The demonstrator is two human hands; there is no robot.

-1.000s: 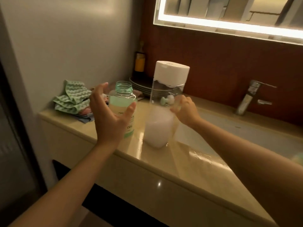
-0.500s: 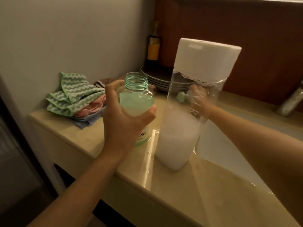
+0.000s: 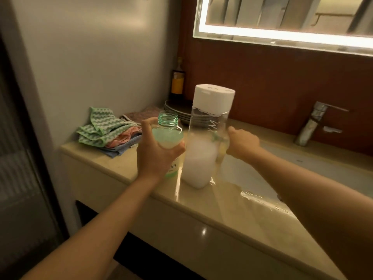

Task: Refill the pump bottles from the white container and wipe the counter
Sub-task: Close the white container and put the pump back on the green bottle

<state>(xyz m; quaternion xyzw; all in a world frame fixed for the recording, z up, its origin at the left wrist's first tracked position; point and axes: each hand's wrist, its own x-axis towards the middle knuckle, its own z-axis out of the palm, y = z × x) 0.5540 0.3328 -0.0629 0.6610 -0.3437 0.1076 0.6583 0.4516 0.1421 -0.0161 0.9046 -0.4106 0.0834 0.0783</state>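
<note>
A green-tinted bottle [image 3: 169, 126] with an open threaded neck and no pump stands on the beige counter [image 3: 201, 215]. My left hand [image 3: 156, 150] grips it round its middle. Right beside it stands a tall clear container [image 3: 205, 142] with a white lid, holding white liquid in its lower half. My right hand [image 3: 241, 143] holds that container from its right side, fingers curled behind it. Both vessels stand upright and nearly touch.
Folded cloths [image 3: 107, 130], green zigzag on top of pink and blue, lie at the counter's left end. Stacked plates [image 3: 177, 110] and a dark bottle [image 3: 177, 81] stand in the back corner. A sink basin [image 3: 282, 170] with a chrome tap [image 3: 314, 124] lies to the right.
My left hand went from open beside the green bottle to gripping it. My right hand stayed on the tall container. The camera view shifted in and back out.
</note>
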